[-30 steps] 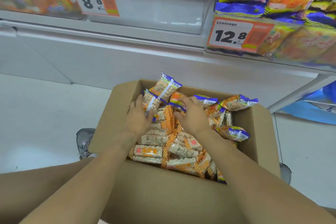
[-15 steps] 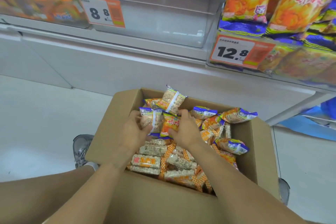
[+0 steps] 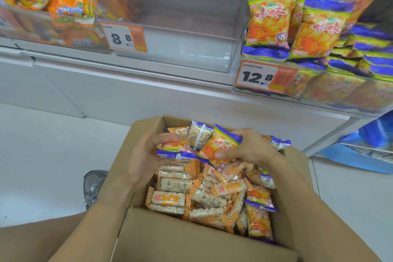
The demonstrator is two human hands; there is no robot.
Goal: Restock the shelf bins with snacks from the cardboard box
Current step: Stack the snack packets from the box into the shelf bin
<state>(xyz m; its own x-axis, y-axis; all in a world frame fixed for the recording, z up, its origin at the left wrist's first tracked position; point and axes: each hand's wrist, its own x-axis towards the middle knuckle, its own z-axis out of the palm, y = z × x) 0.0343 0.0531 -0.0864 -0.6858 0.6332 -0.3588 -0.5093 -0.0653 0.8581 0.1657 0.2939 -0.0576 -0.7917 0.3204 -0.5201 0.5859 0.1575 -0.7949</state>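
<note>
Head view is showing, nearest at six o'clock, the cardboard box [image 3: 161,238] sitting open on the floor, its near wall filling the bottom edge. Inside it, orange-checked rice bars [image 3: 168,199] are lying in a loose heap too jumbled to count, and three purple-and-orange packets [image 3: 258,222] are lying along the four o'clock side.

Above the heap, two hands are clamping a bundle of snack packets [image 3: 197,144] between them. The left hand [image 3: 142,157] is cupping the bundle from nine o'clock, fingers curled over its top edge and thumb beneath. The right hand [image 3: 253,149] is gripping from three o'clock, thumb pressing the front of an orange packet, fingers wrapping behind. At least four packets are showing in the bundle.

Compared with half a second ago, the bundle is sitting higher, lifted off the heap, and the head is tilting up toward the shelf.

A grey shoe [image 3: 93,187] is showing at eight o'clock beside the box.

Farther off, three shelf bins are lining the top: a clear bin [image 3: 236,27] at twelve o'clock carrying the 8.8 price tag [image 3: 125,37], an orange-snack bin [image 3: 63,34] at ten o'clock, and a bin of matching packets [image 3: 340,89] at two o'clock with the 12.8 tag [image 3: 263,76].
</note>
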